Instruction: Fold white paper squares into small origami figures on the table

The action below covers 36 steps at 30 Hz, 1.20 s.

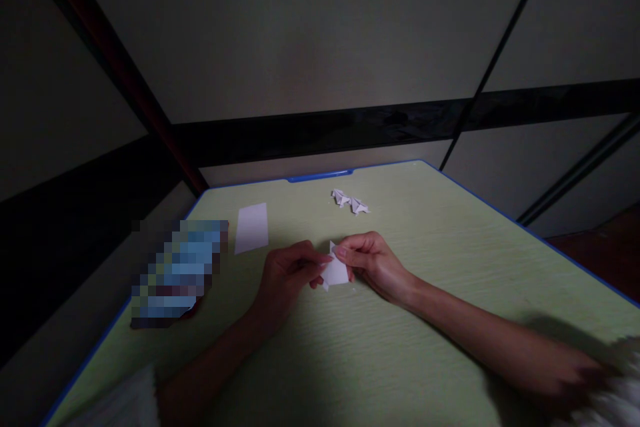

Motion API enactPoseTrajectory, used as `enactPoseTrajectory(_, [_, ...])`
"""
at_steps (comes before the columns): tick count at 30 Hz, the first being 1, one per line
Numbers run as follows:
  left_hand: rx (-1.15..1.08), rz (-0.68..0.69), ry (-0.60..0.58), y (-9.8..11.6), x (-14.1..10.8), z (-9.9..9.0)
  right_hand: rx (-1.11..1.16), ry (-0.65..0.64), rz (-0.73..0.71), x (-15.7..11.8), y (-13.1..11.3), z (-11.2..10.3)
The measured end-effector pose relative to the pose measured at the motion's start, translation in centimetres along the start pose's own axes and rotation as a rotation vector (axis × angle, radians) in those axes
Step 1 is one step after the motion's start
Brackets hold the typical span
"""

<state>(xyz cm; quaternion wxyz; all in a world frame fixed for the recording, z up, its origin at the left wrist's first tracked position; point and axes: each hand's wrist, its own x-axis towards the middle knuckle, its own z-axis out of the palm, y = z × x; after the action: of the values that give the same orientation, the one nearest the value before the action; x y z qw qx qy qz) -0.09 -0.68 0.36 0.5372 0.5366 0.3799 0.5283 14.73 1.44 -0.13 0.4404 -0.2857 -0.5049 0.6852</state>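
Observation:
Between my hands is a small piece of folded white paper point(336, 273), held just above the middle of the table. My left hand point(287, 273) pinches its left side with thumb and fingers. From the right, my right hand point(375, 263) grips its upper right edge, thumb on top and fingers partly hidden behind. A pointed corner of the paper sticks up between the two hands, and a small flap shows at its lower left. Beyond my hands lie two small folded white paper figures point(358, 205), side by side and nearly touching.
A flat white paper sheet point(252, 227) lies left of my hands on the light green table point(440, 240), which has a blue edge. At the far left lies a blurred-out blue object point(183, 277). A blue handle point(321, 176) sits at the back edge, before cabinet panels point(320, 40).

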Motion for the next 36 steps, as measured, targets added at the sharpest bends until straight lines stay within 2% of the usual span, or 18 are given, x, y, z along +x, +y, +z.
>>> enactPoseTrajectory(11, [-0.047, -0.011, 0.034, 0.09, 0.01, -0.01, -0.113, -0.042, 0.003, -0.02, -0.53, 0.13])
enactPoseTrajectory(25, [-0.025, -0.022, 0.020, 0.23, -0.04, 0.01, 0.084, -0.011, 0.070, -0.04, -0.24, -0.04])
enactPoseTrajectory(31, [-0.007, -0.002, 0.030, 0.30, -0.12, 0.06, 0.147, -0.051, 0.081, 0.02, -0.30, 0.16])
enactPoseTrajectory(36, [-0.015, -0.012, 0.053, 0.31, -0.13, 0.04, 0.035, -0.039, 0.061, 0.11, -0.44, -0.05])
